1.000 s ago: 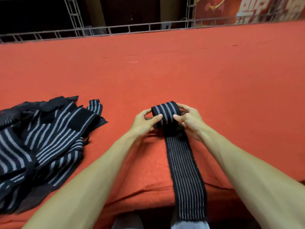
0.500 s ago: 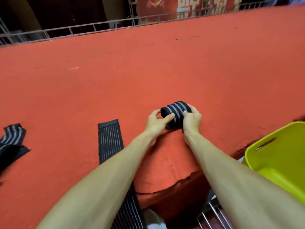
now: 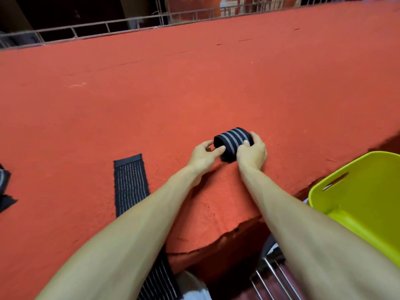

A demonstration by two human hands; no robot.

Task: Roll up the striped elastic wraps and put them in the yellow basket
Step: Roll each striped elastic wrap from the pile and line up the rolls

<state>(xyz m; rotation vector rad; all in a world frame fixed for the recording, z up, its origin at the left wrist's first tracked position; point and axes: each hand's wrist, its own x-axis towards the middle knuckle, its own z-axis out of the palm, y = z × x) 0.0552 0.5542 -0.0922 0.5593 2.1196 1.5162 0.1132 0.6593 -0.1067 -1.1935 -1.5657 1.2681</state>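
Observation:
A rolled-up black wrap with grey stripes (image 3: pixel 232 142) sits on the red felt table (image 3: pixel 194 87), right of centre. My left hand (image 3: pixel 202 155) pinches its left end and my right hand (image 3: pixel 252 153) grips its right end. A second wrap (image 3: pixel 131 185) lies flat and unrolled to the left, running under my left forearm and over the table's near edge. The yellow basket (image 3: pixel 346 204) stands low at the right, beside the table's edge; its visible inside holds nothing.
The corner of a pile of more striped wraps (image 3: pixel 4 189) shows at the far left edge. A metal railing (image 3: pixel 104 27) runs along the table's far side. Metal bars (image 3: pixel 272 276) show below the basket.
The view swung right: the pile of wraps slid out at the left and the yellow basket came in. The roll went from half wound to fully wound and moved right with both hands.

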